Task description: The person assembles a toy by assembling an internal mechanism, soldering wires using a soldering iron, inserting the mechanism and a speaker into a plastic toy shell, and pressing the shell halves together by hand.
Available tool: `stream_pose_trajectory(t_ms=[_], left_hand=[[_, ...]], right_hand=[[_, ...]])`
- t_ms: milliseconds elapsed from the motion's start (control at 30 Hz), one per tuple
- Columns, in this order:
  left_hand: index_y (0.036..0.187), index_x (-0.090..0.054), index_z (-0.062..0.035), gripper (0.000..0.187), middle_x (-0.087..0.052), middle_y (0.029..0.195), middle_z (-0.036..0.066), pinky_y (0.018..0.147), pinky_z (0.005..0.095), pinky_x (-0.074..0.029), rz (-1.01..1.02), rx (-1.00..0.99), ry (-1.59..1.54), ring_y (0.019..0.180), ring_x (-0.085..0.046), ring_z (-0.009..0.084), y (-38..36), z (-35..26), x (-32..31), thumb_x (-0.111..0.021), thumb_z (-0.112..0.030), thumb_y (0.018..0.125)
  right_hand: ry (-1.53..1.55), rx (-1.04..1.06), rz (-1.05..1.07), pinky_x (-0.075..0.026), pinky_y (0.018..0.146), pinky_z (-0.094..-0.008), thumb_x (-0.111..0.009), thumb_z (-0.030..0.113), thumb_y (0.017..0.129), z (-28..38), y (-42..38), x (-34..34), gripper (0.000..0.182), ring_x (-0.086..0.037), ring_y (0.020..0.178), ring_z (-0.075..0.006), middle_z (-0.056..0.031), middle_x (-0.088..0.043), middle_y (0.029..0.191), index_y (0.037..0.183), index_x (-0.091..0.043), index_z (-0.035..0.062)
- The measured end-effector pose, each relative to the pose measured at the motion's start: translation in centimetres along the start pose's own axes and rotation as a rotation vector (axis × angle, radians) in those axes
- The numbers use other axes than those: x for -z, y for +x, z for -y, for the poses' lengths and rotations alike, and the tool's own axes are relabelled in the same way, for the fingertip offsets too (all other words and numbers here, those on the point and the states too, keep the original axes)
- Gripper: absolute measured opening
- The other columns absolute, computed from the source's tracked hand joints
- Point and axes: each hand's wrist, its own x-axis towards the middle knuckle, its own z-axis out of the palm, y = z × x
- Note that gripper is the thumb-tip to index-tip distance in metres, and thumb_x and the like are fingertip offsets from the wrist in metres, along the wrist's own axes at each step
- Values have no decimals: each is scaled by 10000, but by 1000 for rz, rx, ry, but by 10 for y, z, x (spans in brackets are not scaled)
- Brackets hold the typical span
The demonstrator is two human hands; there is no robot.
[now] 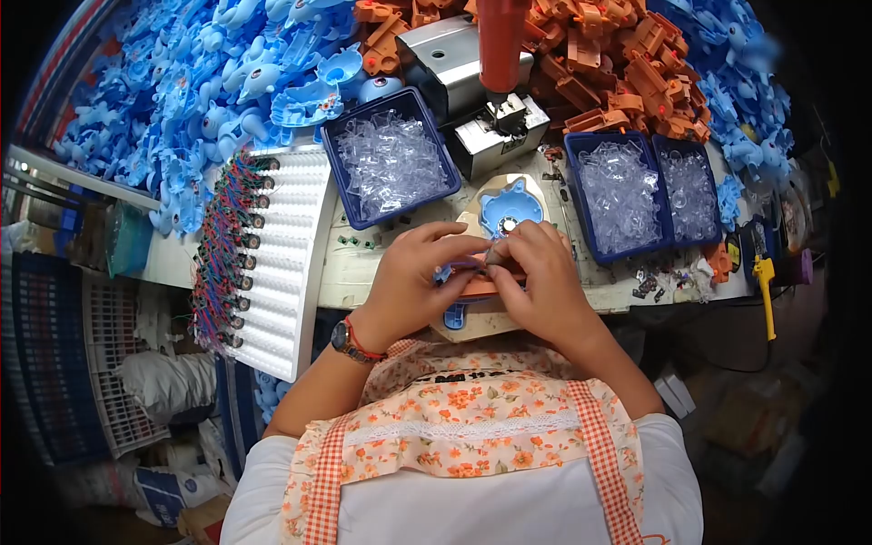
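My left hand [420, 271] is closed around the side of an orange plastic part [478, 289], with a bit of blue [442, 273], perhaps wire, showing at its fingers. From the other side my right hand [538, 277] pinches at the same spot, its fingertips meeting those of the left; what lies between them is too small and covered to name. Just beyond the fingers, a blue animal-shaped plastic shell [510, 207] sits in a pale holder [538, 186]. Below the orange part another blue plastic piece [455, 315] shows at the table edge.
Blue bins of clear plastic parts stand left [447, 188] and right [595, 250]. A white ridged tray [289, 263] carries wired speakers [238, 245]. Blue shells [218, 82] and orange housings [649, 68] are heaped behind. A red-headed machine [501, 54] rises above the holder.
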Motion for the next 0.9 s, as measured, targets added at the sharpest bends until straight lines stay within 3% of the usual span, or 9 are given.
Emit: stream_pose_trajectory(t_ms=[233, 367, 533, 633, 767, 800, 900], left_hand=[[1103, -713, -139, 390, -739, 873, 15, 774, 388, -502, -52, -291, 385, 1073, -660, 290, 1, -19, -2, -774, -73, 723], [1170, -681, -114, 440, -727, 1038, 59, 847, 423, -506, -35, -221, 279, 1125, -634, 301, -21, -10, -11, -764, -84, 739], [1201, -656, -87, 473, -653, 1246, 114, 920, 463, -501, -43, -232, 217, 1174, -601, 356, -37, -11, -17, -773, -105, 743], [1167, -674, -73, 431, -681, 1182, 105, 914, 446, -501, -99, -221, 121, 1128, -626, 342, -35, -7, -22, -766, -77, 747], [1115, -702, -81, 385, -708, 1089, 101, 874, 415, -506, -137, -123, -3, 1050, -660, 307, -27, 0, -20, -763, -39, 738], [1096, -712, -90, 375, -714, 1044, 97, 845, 403, -507, -96, -127, 34, 1010, -668, 291, -22, -1, -14, -766, -29, 729], [1061, -726, -120, 366, -719, 966, 78, 774, 384, -509, -32, -96, 67, 943, -678, 260, -6, -10, -1, -782, -39, 708]], right_hand=[[6, 2, 50, -369, 833, -398, -659, 108, 772, 0, 0, 6, 142, -521, 898, -283, -92, -532, 894, 891, -607, 50], [67, 49, 59, -378, 831, -407, -712, 131, 748, -4, -12, 11, 254, -534, 927, -294, -90, -566, 972, 970, -621, 47], [-223, 292, -152, -387, 795, -422, -829, 262, 695, -12, -43, 20, 500, -560, 916, -274, -90, -601, 1056, 1111, -621, 76], [-116, 343, -136, -387, 763, -426, -846, 304, 684, -18, -62, 13, 552, -563, 868, -256, -83, -602, 1039, 1126, -611, 71], [-69, 238, -143, -385, 732, -402, -816, 171, 714, -16, -56, 8, 488, -554, 825, -286, -102, -606, 974, 1138, -606, 52], [-43, 178, -159, -382, 729, -387, -785, 100, 721, -11, -49, 9, 384, -543, 810, -291, -93, -597, 924, 1073, -635, 60], [-30, 126, -157, -378, 732, -385, -777, 91, 714, -9, -38, 9, 292, -541, 808, -275, -73, -590, 894, 982, -663, 74]])
